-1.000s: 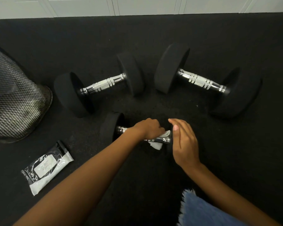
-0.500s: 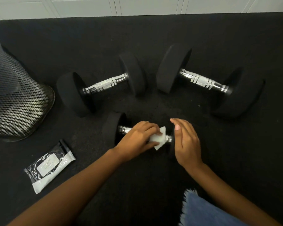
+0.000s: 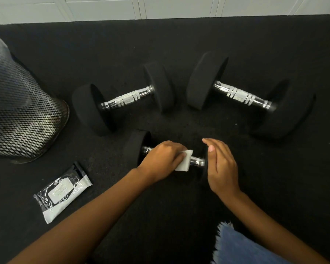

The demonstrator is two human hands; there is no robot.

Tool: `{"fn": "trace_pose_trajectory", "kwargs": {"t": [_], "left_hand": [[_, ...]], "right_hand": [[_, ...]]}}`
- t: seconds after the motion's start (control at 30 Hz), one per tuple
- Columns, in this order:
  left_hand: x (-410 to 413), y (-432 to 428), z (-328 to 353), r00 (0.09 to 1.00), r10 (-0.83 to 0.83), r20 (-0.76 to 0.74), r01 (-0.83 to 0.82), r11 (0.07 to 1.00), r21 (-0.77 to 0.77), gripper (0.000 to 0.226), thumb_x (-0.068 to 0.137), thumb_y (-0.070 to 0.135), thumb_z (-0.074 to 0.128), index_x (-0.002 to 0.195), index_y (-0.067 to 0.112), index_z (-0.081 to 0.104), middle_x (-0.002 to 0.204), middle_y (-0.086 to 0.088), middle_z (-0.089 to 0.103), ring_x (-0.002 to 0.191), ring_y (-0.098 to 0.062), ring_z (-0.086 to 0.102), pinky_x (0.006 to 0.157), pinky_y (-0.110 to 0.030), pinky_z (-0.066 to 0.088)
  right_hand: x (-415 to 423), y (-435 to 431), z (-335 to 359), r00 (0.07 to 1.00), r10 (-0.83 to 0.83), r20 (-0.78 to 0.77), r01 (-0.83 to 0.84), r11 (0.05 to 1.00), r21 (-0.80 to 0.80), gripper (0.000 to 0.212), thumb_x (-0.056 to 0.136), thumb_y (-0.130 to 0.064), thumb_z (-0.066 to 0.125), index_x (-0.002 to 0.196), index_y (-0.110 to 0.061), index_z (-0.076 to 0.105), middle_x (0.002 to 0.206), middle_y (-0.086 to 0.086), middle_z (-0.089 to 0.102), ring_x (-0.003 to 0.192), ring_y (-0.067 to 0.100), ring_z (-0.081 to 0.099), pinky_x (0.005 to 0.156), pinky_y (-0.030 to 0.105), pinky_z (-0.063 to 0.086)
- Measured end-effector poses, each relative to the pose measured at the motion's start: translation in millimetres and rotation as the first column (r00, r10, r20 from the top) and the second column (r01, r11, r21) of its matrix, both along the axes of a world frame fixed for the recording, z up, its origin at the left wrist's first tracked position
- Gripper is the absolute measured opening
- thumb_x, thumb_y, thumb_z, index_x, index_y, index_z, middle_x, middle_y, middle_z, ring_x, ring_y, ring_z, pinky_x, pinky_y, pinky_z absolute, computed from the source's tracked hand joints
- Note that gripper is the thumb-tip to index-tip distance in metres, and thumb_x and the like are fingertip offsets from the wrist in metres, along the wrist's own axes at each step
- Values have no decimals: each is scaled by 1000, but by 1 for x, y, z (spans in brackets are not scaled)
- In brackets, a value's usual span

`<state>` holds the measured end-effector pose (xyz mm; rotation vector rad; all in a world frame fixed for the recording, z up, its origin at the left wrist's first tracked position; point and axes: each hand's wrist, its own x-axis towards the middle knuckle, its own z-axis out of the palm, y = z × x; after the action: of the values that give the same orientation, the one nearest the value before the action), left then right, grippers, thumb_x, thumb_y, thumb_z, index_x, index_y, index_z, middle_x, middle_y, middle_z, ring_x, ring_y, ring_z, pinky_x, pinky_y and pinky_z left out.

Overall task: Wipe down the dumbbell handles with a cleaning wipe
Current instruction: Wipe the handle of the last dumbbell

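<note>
Polished chrome handles [image 3: 197, 162] are gleaming with knurled, ringed grip sections [image 3: 127, 99] between matt black, rubber-looking dumbbell heads [image 3: 206, 80] on a grainy, dull black floor mat [image 3: 179, 44]. A soft white wipe [image 3: 185, 162] is contrasting with a crinkly glossy plastic packet [image 3: 62, 192] and a black wire-mesh metal bin [image 3: 21, 115].

The floor mat [image 3: 179, 44] was black with a faint speckle. All three dumbbells had matte black heads and bright chrome handles; the far left dumbbell [image 3: 126, 99] and far right dumbbell [image 3: 242, 95] showed knurled, ringed grips. The wipe [image 3: 185, 162] was white (as was the wall panelling [image 3: 170, 6]). The mesh bin [image 3: 21, 115] was dark diamond lattice.
</note>
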<state>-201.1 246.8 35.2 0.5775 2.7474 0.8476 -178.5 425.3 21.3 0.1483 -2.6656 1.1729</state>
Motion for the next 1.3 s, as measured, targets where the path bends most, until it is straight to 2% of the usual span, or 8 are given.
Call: {"fn": "trace_pose_trajectory", "kwargs": {"t": [0.23, 0.47, 0.6, 0.8, 0.97, 1.03, 1.17, 1.3], "left_hand": [[2, -7, 2, 993, -120, -18, 119, 993, -23, 28, 96, 22, 46, 121, 15, 58, 113, -1, 63, 104, -13, 54, 89, -23, 38], [-19, 16, 6, 947, 94, 306, -44, 985, -165, 28, 95, 25, 40, 105, 15, 65, 97, -7, 65, 90, -24, 59, 68, -29, 39], [-24, 38, 12, 929, 31, 368, 46, 979, -200, 30, 96, 26, 38, 101, 13, 64, 83, -4, 57, 73, -18, 52, 59, -30, 35], [-23, 26, 12, 921, 20, 390, 43, 987, -153, 31, 96, 27, 38, 115, 18, 61, 108, -7, 64, 93, -22, 59, 78, -37, 47], [-41, 29, 13, 851, 72, 520, 42, 978, -205, 37, 95, 28, 39, 61, 17, 49, 68, -1, 51, 64, -12, 47, 58, -29, 33], [-45, 37, 10, 832, 69, 550, 64, 974, -218, 40, 95, 29, 39, 57, 18, 43, 65, -1, 48, 65, -15, 47, 60, -30, 32], [-36, 44, 9, 862, -5, 506, 94, 984, -150, 32, 95, 27, 39, 68, 16, 53, 66, 0, 50, 66, -18, 50, 59, -31, 34], [-13, 21, 4, 946, -97, 309, 111, 993, -28, 27, 93, 34, 49, 114, 20, 58, 107, 1, 62, 96, -13, 56, 80, -31, 45]], "right_hand": [[1, 0, -1, 1000, 8, -3, -8, 1000, 6, 44, 98, -27, 25, 118, -6, 58, 115, 7, 62, 112, 9, 50, 96, 28, 40], [2, 1, -2, 1000, 20, -3, -20, 999, 25, 45, 99, -26, 25, 118, -6, 59, 116, 6, 62, 114, 14, 52, 98, 27, 39], [1, 0, -1, 1000, 22, 0, -22, 1000, 7, 45, 99, -27, 24, 119, -6, 59, 116, 7, 62, 114, 10, 49, 97, 30, 41], [3, 1, 0, 1000, 24, 8, -24, 1000, 7, 46, 98, -27, 24, 118, -5, 59, 116, 7, 62, 114, 15, 53, 97, 30, 41], [1, 1, 1, 1000, 16, -2, -16, 1000, -13, 45, 98, -27, 25, 117, -5, 60, 114, 7, 62, 112, 16, 54, 96, 35, 45], [1, -1, 2, 1000, 13, -1, -13, 1000, -24, 44, 98, -27, 26, 116, -5, 60, 114, 7, 63, 111, 17, 55, 94, 38, 47], [1, -1, 1, 1000, 18, 8, -18, 999, -32, 44, 98, -27, 26, 117, -5, 59, 114, 7, 63, 112, 17, 55, 94, 40, 47], [1, -1, 2, 1000, 20, 16, -20, 999, -31, 45, 97, -27, 25, 117, -5, 59, 115, 9, 62, 112, 17, 54, 94, 38, 46]]}}
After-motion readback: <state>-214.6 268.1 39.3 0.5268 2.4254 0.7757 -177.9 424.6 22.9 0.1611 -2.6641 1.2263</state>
